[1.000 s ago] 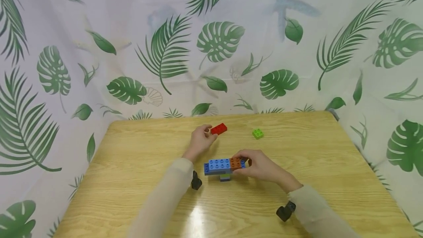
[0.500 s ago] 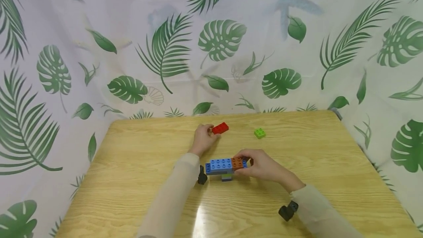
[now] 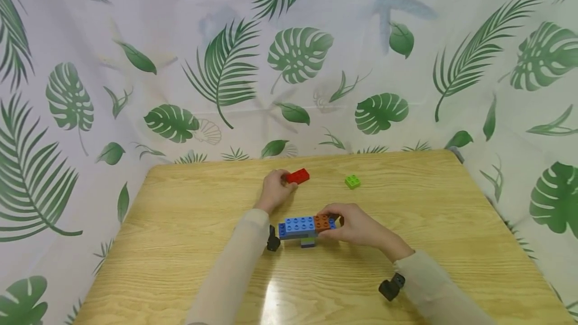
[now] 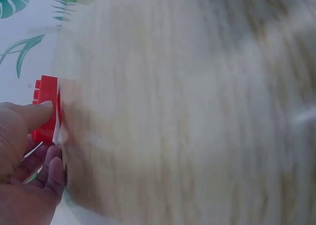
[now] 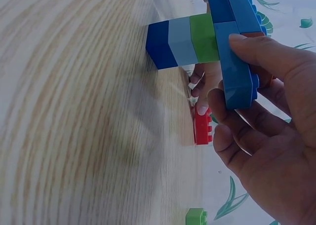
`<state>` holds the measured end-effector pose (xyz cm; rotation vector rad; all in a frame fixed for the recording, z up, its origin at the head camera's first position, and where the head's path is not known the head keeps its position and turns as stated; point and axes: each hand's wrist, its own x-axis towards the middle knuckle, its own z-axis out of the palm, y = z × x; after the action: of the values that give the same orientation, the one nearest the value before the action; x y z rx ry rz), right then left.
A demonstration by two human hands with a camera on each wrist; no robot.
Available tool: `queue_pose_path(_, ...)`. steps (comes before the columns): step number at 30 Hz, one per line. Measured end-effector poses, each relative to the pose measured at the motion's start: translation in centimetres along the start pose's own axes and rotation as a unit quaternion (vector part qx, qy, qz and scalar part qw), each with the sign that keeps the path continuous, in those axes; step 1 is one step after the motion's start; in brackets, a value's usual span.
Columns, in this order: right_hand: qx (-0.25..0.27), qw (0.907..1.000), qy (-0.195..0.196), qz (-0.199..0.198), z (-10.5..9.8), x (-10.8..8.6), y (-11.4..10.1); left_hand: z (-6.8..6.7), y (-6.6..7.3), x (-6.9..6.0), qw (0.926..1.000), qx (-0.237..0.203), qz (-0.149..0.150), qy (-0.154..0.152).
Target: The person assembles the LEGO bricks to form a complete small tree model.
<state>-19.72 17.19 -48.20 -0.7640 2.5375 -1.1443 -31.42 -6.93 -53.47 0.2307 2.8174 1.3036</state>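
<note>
My left hand [image 3: 273,189] pinches the left end of a red toy building brick [image 3: 299,176] near the table's back. In the left wrist view the thumb lies along the side of this red brick [image 4: 48,91], studs facing away from the table. My right hand [image 3: 354,225] grips the right end of a brick model [image 3: 299,225] in front of it. The model's narrow column of dark blue, pale blue and green [image 5: 202,37] bricks carries a wider blue layer, topped by a light blue brick and an orange-brown brick [image 3: 321,222]. My right fingers partly hide that end.
A small lime green brick [image 3: 352,181] lies at the back of the wooden table [image 3: 180,224], right of the red one. Behind the table hangs a leaf-patterned white cloth [image 3: 334,94]. Dark wrist cameras [image 3: 391,286] sit on both sleeves.
The head view shifts slightly. My left forearm and its wrist camera have moved a little forward and right, while the left fingers stay at the red brick. My right hand keeps its grip on the model.
</note>
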Motion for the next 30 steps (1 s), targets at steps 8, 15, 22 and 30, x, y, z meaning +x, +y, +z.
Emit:
queue_pose_path(8, -0.004, 1.0000, -0.004, 0.006, 0.1, 0.0, -0.1, -1.5, 0.1, -0.3, 0.9986, -0.018, 0.019, -0.047)
queue_pose_path(15, -0.007, 1.0000, -0.004, 0.006, -0.1, -0.1, -0.2, -3.0, 1.2, -1.3, 0.9948, -0.028, 0.070, -0.068)
queue_pose_path(22, -0.006, 1.0000, -0.003, 0.005, -0.2, 0.0, -0.3, -5.0, 2.4, -3.5, 0.9906, -0.016, 0.107, -0.083)
queue_pose_path(30, -0.016, 0.9998, -0.006, 0.011, -0.1, 0.1, -0.2, -6.7, 3.3, -6.0, 0.9837, -0.020, 0.147, -0.102)
